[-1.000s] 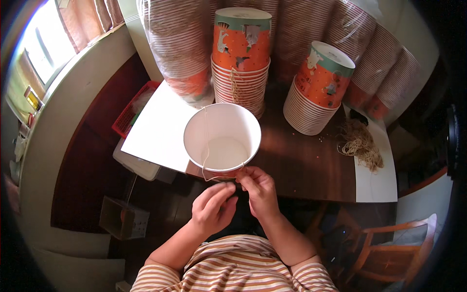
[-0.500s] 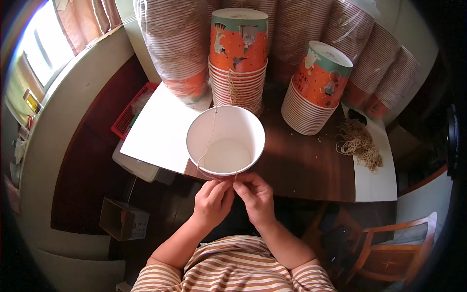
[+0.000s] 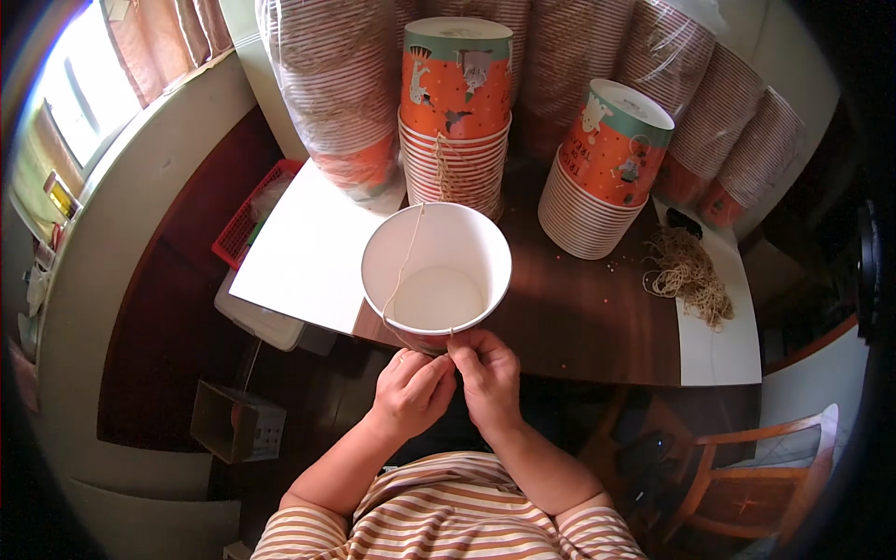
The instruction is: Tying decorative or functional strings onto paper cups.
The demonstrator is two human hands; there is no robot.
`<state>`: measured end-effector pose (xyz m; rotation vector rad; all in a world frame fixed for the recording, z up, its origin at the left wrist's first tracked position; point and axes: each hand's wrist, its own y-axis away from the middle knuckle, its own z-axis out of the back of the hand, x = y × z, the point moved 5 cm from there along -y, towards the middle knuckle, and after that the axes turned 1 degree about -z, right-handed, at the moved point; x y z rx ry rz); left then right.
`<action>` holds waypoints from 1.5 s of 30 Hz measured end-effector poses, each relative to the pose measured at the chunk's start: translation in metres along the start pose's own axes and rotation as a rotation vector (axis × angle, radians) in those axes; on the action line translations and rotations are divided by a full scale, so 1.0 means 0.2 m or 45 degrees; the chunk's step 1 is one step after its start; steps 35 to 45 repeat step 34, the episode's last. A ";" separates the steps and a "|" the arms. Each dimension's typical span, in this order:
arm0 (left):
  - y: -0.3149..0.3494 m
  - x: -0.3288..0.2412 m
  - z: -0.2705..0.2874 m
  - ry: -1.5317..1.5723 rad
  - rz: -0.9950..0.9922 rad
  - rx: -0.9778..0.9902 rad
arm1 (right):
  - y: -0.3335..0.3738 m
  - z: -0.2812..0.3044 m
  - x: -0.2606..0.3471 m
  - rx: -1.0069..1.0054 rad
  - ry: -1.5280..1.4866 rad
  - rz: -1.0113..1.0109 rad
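Observation:
A white-lined paper bucket (image 3: 471,245) stands in front of me at the table's near edge, its mouth tilted toward me. Thin tan string (image 3: 402,271) runs from its far rim across the opening and over the near left rim. Just below the near rim, my left hand (image 3: 411,394) is closed with its fingertips together, where the string comes down. Beside it my right hand (image 3: 487,381) pinches the string under a short bit showing at the near rim. The fingertips of both hands almost touch. The bucket's near outer side and the string ends are mostly hidden.
Two stacks of upside-down orange and green buckets (image 3: 455,89) (image 3: 616,154) stand behind on the dark table (image 3: 597,327). Plastic-wrapped stacks (image 3: 341,93) line the back. A tangle of string (image 3: 693,275) lies at right. A red basket (image 3: 238,229) is at left, a wooden chair (image 3: 747,476) lower right.
The bucket has shifted slightly to the right. My fingers have changed position a little below the near rim, with the right hand drawn slightly left and both hands still close together.

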<state>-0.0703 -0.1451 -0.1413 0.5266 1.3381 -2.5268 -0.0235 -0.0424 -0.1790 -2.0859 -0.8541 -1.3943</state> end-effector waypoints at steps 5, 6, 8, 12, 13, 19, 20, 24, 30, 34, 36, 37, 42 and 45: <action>0.00 -0.01 0.00 -0.020 -0.069 0.012 | -0.02 -0.01 0.02 -0.010 0.066 -0.008; 0.00 -0.01 0.01 -0.020 -0.069 0.012 | -0.02 -0.02 0.02 -0.012 0.049 0.001; 0.00 -0.01 0.01 -0.015 -0.087 0.017 | -0.03 -0.03 0.02 -0.012 0.032 0.009; 0.00 0.00 0.01 -0.003 -0.113 0.009 | -0.04 -0.05 0.04 -0.046 0.052 0.013; 0.00 0.00 0.01 -0.002 -0.125 -0.001 | -0.05 -0.05 0.04 -0.055 0.058 0.008; -0.01 0.00 0.02 -0.004 -0.134 -0.005 | -0.07 -0.04 0.03 -0.088 0.127 0.042; -0.01 0.01 0.02 -0.006 -0.134 -0.005 | -0.07 -0.04 0.03 -0.087 0.127 0.044; -0.01 0.01 0.03 -0.005 -0.145 -0.017 | -0.08 -0.05 0.03 -0.080 0.142 0.044; -0.04 0.02 0.09 0.047 0.015 -0.124 | -0.08 -0.04 0.03 0.070 0.035 -0.087; -0.05 0.15 0.28 0.091 0.505 -0.308 | -0.11 0.17 0.02 0.012 0.160 -0.122; -0.05 0.15 0.28 0.091 0.505 -0.308 | -0.11 0.17 0.02 0.012 0.160 -0.122; -0.05 0.15 0.28 0.091 0.505 -0.308 | -0.11 0.17 0.02 0.012 0.160 -0.122; -0.05 0.15 0.28 0.091 0.505 -0.308 | -0.11 0.17 0.02 0.012 0.160 -0.122; -0.05 0.15 0.28 0.091 0.505 -0.308 | -0.11 0.17 0.02 0.012 0.160 -0.122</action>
